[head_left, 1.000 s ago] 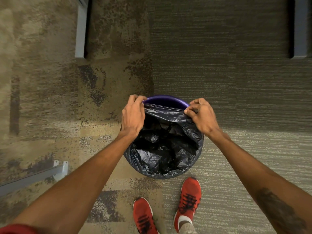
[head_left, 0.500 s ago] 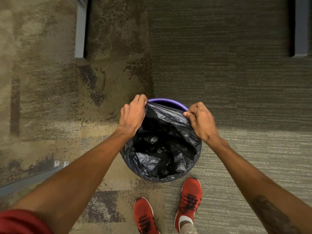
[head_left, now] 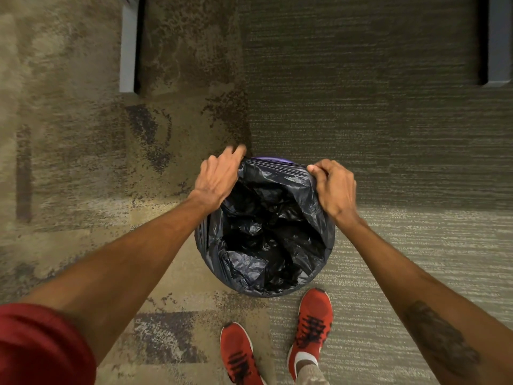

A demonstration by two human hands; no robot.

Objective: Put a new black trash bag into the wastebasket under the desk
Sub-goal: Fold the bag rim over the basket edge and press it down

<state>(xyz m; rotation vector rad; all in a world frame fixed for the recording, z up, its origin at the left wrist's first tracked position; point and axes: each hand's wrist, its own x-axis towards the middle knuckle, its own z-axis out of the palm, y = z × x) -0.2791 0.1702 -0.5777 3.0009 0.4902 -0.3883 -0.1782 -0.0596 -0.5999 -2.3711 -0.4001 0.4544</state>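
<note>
Two hands work at one bag: the left hand point(head_left: 218, 177) has its fingers curled over the far left edge of the bag point(head_left: 266, 232), their tips blurred and partly tucked behind the plastic, so the exact pinch is hard to read, though the film is plainly gathered under them; the right hand point(head_left: 334, 187) is closed in a loose fist on the far right edge, thumb pressed to the forefinger with the plastic caught between. Between the two hands the bag's hem is pulled taut in fine pleats, and just beyond it a thin sliver of the purple rim of the one bin point(head_left: 273, 160) shows; the rest of the bin is hidden under black plastic that drapes over its near and side edges. Inside, the bag sinks in dark crumpled folds and its bottom cannot be made out. Nearer than the bin stand two red shoes point(head_left: 313, 326), the left one cut off by the lower edge. One red sleeve point(head_left: 41, 348) fills the lower left corner. The right forearm carries one dark tattoo point(head_left: 441, 337), too blurred to read. Beyond the hands, on the patterned carpet point(head_left: 388, 120), two grey legs point(head_left: 128, 48) run to the top edge, one at each side. No writing or brand is legible anywhere.
</note>
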